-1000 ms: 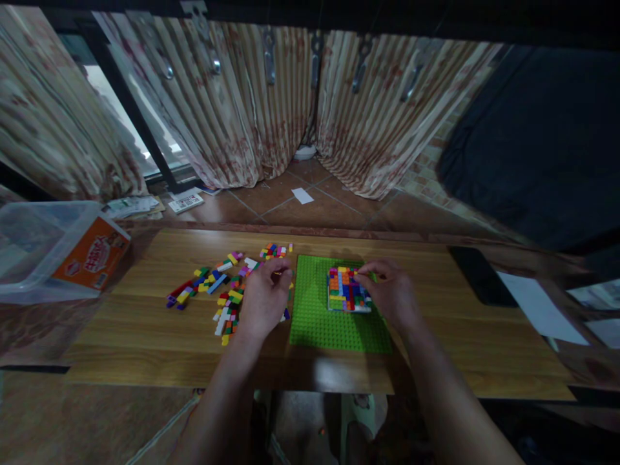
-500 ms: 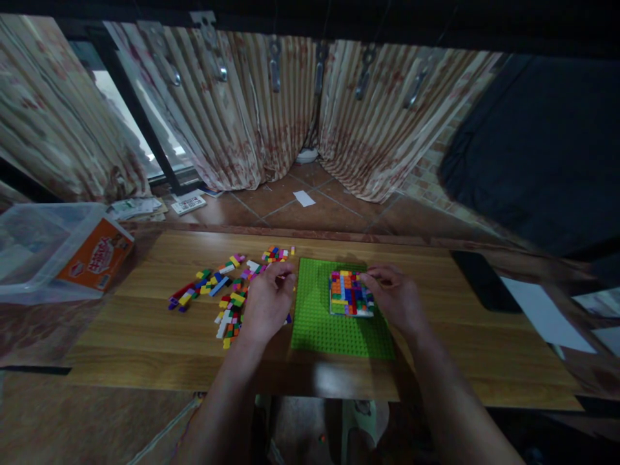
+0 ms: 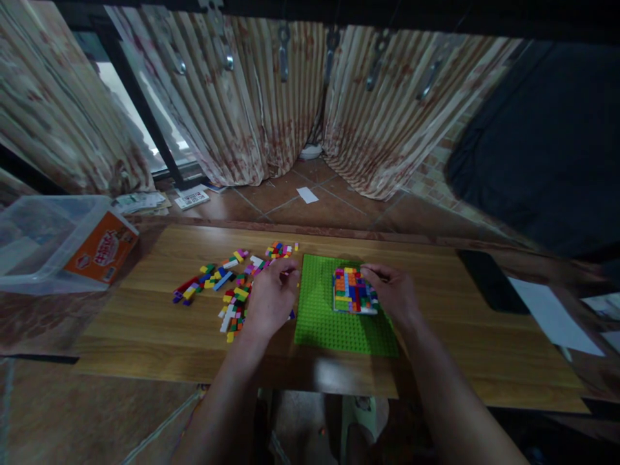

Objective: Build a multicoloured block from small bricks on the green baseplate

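Note:
A block of multicoloured toy bricks rests on the green studded baseplate. My right hand is at the block's far right corner, its thumb and fingers closed on that edge; its fingertips partly hide the corner. To the left of the baseplate, my left hand hovers over loose toy bricks. Its fingers are curled, with thumb and forefinger close together. Whatever may be between them is too small to make out. The left hand and wrist cover some of the loose bricks.
The wooden table carries a dark flat phone-like slab and a white sheet on the right. A clear plastic bin with an orange label stands off the left end. Curtains hang beyond.
The camera view has shifted slightly, moving everything a little rightward and up. Both hands keep nearly the same places, the right at the block's corner and the left by the loose bricks.

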`<state>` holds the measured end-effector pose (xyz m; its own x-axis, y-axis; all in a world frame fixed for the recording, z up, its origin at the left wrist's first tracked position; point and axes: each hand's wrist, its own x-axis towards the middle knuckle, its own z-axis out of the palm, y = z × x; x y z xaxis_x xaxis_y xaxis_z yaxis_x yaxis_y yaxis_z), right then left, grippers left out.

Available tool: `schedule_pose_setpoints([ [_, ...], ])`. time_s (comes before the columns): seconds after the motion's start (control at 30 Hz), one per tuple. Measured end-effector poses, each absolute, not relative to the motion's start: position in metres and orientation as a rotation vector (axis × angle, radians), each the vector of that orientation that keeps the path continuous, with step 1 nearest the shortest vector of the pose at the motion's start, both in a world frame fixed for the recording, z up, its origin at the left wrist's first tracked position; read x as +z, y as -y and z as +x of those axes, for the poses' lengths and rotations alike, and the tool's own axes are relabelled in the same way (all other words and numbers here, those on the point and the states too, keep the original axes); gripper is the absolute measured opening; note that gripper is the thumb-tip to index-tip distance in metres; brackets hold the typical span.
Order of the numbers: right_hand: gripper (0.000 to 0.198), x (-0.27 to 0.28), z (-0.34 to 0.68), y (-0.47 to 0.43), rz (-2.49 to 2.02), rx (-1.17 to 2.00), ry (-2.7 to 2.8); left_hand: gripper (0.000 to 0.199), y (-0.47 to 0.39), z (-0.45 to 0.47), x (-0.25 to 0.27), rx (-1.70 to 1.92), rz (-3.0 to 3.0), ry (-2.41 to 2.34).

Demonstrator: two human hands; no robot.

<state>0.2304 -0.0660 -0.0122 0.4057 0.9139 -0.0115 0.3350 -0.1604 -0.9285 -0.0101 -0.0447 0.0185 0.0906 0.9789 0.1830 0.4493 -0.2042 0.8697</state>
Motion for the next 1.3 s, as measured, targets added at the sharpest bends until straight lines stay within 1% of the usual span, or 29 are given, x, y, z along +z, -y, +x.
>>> schedule_pose_setpoints([
  [0.33,0.026,-0.01,0.226,0.065,-1.659,0.738,1.073,0.018,0.045,-0.01,0.022,1.017,1.753,-1.455],
  [0.5,0.033,-0.004,0.229,0.067,-1.638,0.787,1.035,0.019,0.043,-0.012,0.022,1.021,1.76,-1.476],
  [0.67,0.036,0.006,0.237,0.065,-1.567,0.565,0.922,0.022,0.04,-0.018,0.022,1.068,1.689,-1.489],
  [0.77,0.034,0.012,0.237,0.066,-1.564,0.477,0.933,0.021,0.037,-0.022,0.022,1.18,1.601,-1.486],
  [1.03,0.025,0.026,0.2,0.078,-1.471,0.254,1.244,0.023,0.036,-0.03,0.032,1.474,1.148,-1.465],
  [1.2,0.02,0.025,0.159,0.086,-1.394,0.366,1.655,0.026,0.036,-0.032,0.03,1.485,1.081,-1.402],
  [1.3,0.02,0.017,0.139,0.086,-1.397,0.4,1.841,0.027,0.035,-0.032,0.027,1.455,1.109,-1.396],
])
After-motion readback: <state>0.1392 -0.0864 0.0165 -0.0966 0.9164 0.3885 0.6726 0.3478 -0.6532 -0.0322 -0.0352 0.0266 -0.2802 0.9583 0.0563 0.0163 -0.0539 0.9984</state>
